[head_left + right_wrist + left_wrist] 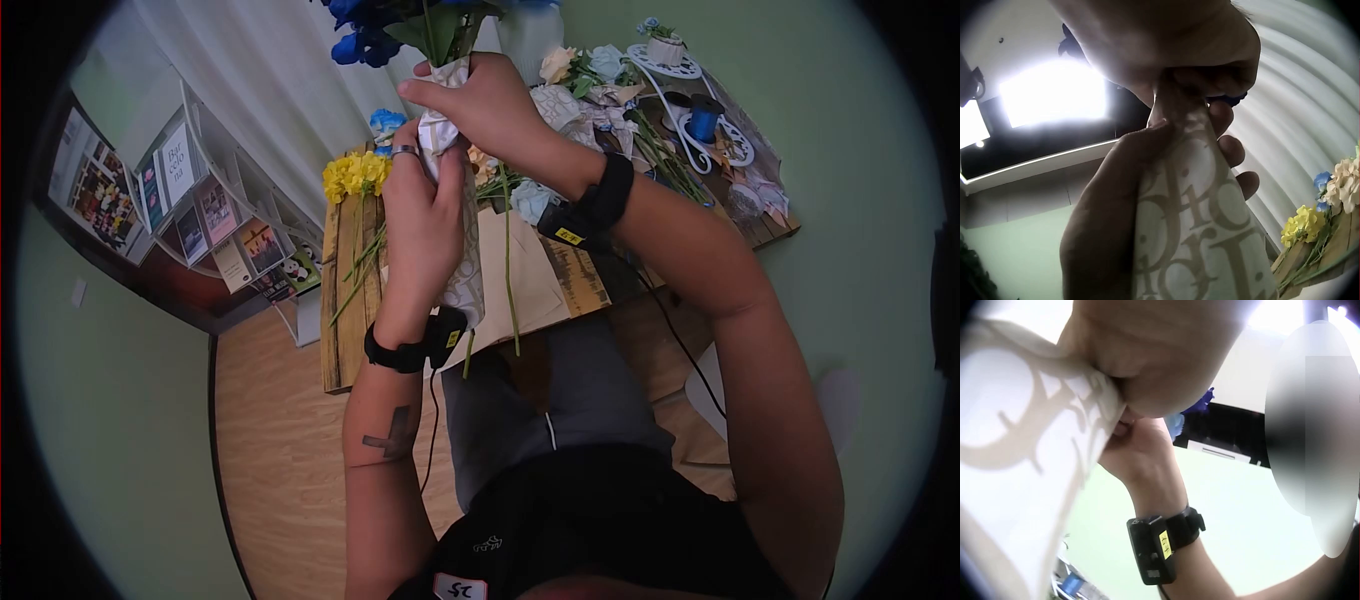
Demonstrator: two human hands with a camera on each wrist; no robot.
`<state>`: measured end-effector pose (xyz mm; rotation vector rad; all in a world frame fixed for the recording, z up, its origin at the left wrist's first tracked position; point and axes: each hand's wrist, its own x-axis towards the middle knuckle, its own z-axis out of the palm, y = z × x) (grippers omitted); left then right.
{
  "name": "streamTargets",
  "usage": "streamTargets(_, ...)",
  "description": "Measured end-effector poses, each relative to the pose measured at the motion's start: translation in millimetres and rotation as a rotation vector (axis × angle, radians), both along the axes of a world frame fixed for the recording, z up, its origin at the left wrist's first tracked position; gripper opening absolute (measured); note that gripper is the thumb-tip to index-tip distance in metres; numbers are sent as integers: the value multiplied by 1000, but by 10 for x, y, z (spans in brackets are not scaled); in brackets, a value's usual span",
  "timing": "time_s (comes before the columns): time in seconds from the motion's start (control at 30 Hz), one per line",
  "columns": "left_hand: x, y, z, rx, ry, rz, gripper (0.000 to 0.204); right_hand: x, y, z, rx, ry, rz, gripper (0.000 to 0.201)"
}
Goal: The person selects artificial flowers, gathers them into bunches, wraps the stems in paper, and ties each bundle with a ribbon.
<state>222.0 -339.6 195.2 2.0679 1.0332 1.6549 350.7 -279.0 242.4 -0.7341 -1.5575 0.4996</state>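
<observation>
Blue flowers (365,35) with green leaves rise at the top of the head view. Around their stems runs a wide white cloth (465,285) with beige lettering, gathered narrow between the hands and hanging down below. My right hand (490,105) grips the stems and upper cloth just under the leaves. Directly below it, my left hand (425,215), with a ring on a finger, holds the cloth with thumb and fingers around it. In the right wrist view the lettered cloth (1204,219) spreads downward from the gathered part. The fingertips of my right hand are partly hidden.
A wooden table (340,350) carries yellow flowers (357,175), brown paper (525,285), loose stems and pale flowers. At its right stand a white metal rack (670,62) and a blue ribbon spool (705,120). A book rack (215,210) stands left, before a white curtain (250,60).
</observation>
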Motion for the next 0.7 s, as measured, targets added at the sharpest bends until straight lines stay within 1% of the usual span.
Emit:
streamTargets(0.03, -18, 15, 7, 32, -61, -146, 37, 16, -38, 37, 4, -33, 56, 37)
streamTargets(0.07, -45, 5, 3, 33, -61, -145, 37, 42, -75, 74, 4, -33, 56, 37)
streamTargets(0.13, -93, -89, 30, -329, -374, -499, 36, 167, -181, 197, -134, -28, 262, 41)
streamTargets(0.17, -140, -181, 95, -459, -415, -592, 39, 307, -281, 326, -207, -177, 330, 44)
streamTargets(0.2, -165, -163, 66, -461, -416, -590, 39, 374, -323, 385, -209, -177, 332, 44)
streamTargets(0.27, -181, -135, 6, -489, -528, -874, 42, 435, -369, 445, -169, -341, 303, 46)
streamTargets(0.3, -155, -147, -41, -500, -581, -879, 44, 420, -366, 432, -168, -342, 303, 46)
streamTargets(0.33, -132, -164, -59, -499, -584, -882, 44, 384, -370, 388, -114, -265, 342, 46)
streamTargets(0.37, -107, -171, -81, -505, -633, -937, 44, 356, -374, 349, -62, -188, 379, 47)
streamTargets(0.4, -82, -173, -107, -512, -683, -993, 44, 340, -379, 312, -66, -192, 376, 47)
streamTargets(0.43, -59, -169, -132, -515, -688, -997, 44, 319, -389, 280, -66, -159, 359, 48)
streamTargets(0.47, -48, -160, -163, -529, -722, -1065, 44, 292, -386, 242, -65, -128, 342, 49)
streamTargets(0.5, -36, -155, -191, -546, -757, -1131, 44, 281, -336, 202, -72, -131, 341, 49)
streamTargets(0.6, -26, -167, -221, -535, -779, -1174, 43, 243, -201, 111, -70, -144, 368, 47)
streamTargets(0.63, -26, -165, -233, -535, -787, -1170, 43, 212, -192, 102, -70, -89, 380, 46)
streamTargets(0.67, -19, -163, -247, -537, -758, -1100, 43, 180, -185, 94, -69, -35, 392, 46)
streamTargets(0.7, -16, -163, -264, -540, -729, -1032, 42, 150, -192, 69, -74, -39, 395, 46)
